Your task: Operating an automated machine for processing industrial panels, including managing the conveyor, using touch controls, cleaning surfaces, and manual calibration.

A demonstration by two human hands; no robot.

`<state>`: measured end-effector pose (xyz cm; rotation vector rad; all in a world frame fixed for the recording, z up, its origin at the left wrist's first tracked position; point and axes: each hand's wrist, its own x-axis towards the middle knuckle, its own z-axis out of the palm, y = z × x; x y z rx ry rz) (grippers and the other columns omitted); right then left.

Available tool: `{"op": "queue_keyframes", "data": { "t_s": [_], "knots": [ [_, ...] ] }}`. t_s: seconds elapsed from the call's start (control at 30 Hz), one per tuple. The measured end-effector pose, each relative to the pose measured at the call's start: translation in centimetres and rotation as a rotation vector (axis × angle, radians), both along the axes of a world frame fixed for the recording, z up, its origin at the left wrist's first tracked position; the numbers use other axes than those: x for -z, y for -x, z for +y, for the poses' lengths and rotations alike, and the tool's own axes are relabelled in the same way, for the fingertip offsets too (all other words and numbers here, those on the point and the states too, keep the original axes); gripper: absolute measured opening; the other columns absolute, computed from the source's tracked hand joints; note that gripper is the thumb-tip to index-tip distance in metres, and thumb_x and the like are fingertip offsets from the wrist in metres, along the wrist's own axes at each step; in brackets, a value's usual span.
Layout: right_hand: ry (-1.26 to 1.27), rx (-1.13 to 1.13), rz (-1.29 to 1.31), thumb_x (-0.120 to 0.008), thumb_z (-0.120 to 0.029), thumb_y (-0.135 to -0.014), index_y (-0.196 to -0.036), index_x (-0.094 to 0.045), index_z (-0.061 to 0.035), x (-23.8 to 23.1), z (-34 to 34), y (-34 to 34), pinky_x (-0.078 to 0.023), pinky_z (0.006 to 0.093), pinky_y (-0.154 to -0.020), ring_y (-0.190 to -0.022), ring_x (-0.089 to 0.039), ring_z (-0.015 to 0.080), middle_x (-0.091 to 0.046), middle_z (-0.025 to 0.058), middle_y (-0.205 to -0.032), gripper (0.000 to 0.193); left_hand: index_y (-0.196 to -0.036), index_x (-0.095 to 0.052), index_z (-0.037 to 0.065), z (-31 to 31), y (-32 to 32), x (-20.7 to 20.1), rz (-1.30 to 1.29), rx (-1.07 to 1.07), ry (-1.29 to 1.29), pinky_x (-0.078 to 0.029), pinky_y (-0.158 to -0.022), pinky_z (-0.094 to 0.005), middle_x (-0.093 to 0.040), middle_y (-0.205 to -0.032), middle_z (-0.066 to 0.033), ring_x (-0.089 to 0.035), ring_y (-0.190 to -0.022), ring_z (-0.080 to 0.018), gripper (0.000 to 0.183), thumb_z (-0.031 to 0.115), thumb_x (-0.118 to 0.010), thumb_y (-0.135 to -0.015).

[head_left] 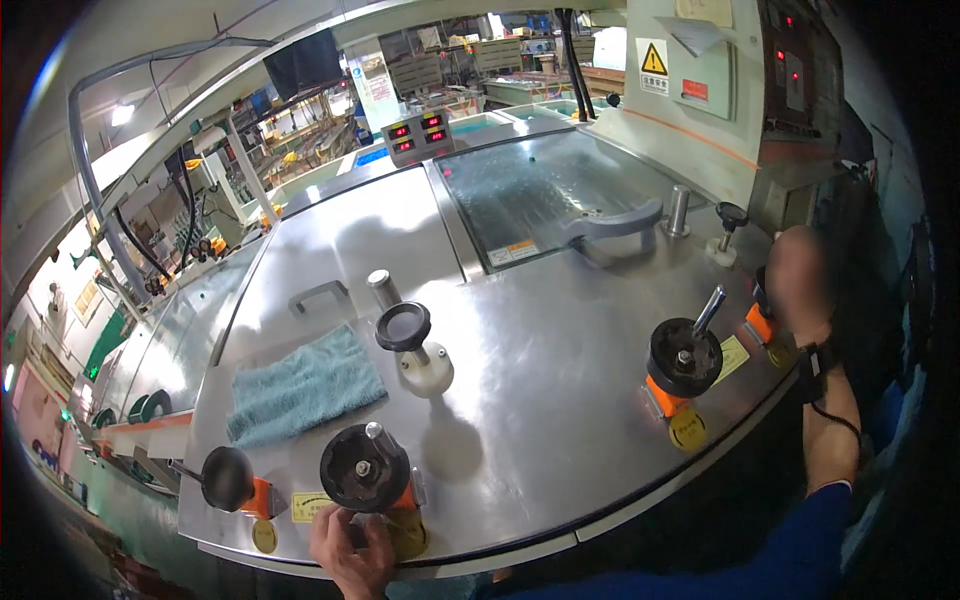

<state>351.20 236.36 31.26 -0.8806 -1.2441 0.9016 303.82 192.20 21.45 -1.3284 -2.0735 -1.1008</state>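
Observation:
At the front edge of a steel machine top, my left hand (352,550) has its curled fingers at the lower rim of a black handwheel (372,440) with a short metal crank. Far right, my right hand (798,275) is blurred, so its fingers cannot be made out. It lies over another black handwheel (761,290), mostly hidden, above an orange position counter (760,325). Between the hands stands a third handwheel (670,372) with a metal crank. At the left is a smaller dark wheel (227,478).
A folded blue cloth (305,388) lies on the steel top (530,400). Black-topped knobs (404,326) and metal posts (679,208) stick up. A grey handle (615,222) crosses by the glass cover (550,180). Behind stands a red-digit display box (418,138); a control cabinet (700,90) rises at right.

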Motion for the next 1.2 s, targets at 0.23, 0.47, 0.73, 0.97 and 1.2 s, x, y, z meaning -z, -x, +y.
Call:
{"op": "queue_keyframes", "data": {
  "t_s": [0.23, 0.47, 0.73, 0.97, 1.2],
  "knots": [
    [0.013, 0.133, -0.125, -0.064, -0.022, -0.099, -0.078, -0.058, -0.0128, 0.4, 4.4, 2.8, -0.032, 0.0255, -0.043, -0.047, -0.034, 0.0035, -0.039, -0.0081, -0.061, 0.023, -0.107, -0.071, 0.0, -0.1, 0.1, 0.0, -0.015, 0.012, -0.038, -0.052, -0.073, -0.0435, -0.066, -0.095, -0.0192, -0.065, -0.083, -0.0377, 0.021, 0.016, -0.076, -0.093],
    [-0.045, 0.1, -0.16, -0.064, -0.021, -0.101, -0.078, -0.057, -0.0132, 1.0, 3.1, 2.8, -0.035, 0.025, -0.047, -0.049, -0.034, 0.0032, -0.039, -0.0083, -0.062, 0.025, -0.102, -0.071, -0.001, 0.0, -0.1, 0.1, -0.099, -0.025, 0.01, -0.054, -0.078, -0.0435, -0.07, -0.098, -0.018, -0.068, -0.087, -0.0356, 0.025, 0.012, -0.074, -0.081],
    [-0.071, 0.069, -0.2, -0.064, -0.02, -0.101, -0.08, -0.06, -0.0119, 1.5, 3.5, 1.5, -0.037, 0.0259, -0.049, -0.05, -0.038, 0.0043, -0.041, -0.0074, -0.063, 0.024, -0.099, -0.072, -0.001, -0.4, 0.4, 1.1, -0.106, -0.025, -0.026, -0.054, -0.074, -0.0424, -0.071, -0.096, -0.0173, -0.068, -0.084, -0.0346, 0.023, 0.011, -0.074, -0.079],
    [-0.163, 0.21, -0.556, -0.064, -0.018, -0.099, -0.115, -0.066, -0.0009, 2.4, 3.3, -0.5, -0.048, 0.0304, -0.072, -0.075, -0.057, 0.0123, -0.062, 0.0023, -0.089, 0.024, -0.102, -0.07, -0.005, -0.5, 0.1, 0.5, -0.152, -0.008, 0.011, -0.053, -0.082, -0.0433, -0.069, -0.097, -0.0207, -0.068, -0.09, -0.0365, 0.021, 0.013, -0.069, -0.092],
    [-0.148, 0.273, -0.84, -0.062, -0.015, -0.097, -0.129, -0.062, 0.003, 2.7, 1.7, -1.1, -0.05, 0.0345, -0.079, -0.087, -0.06, 0.0171, -0.065, 0.0092, -0.101, 0.037, -0.102, -0.07, -0.004, -0.5, -0.1, 0.6, -0.188, -0.02, 0.017, -0.054, -0.079, -0.0421, -0.068, -0.095, -0.0189, -0.068, -0.088, -0.0339, 0.02, 0.014, -0.069, -0.094]
  ]
}}
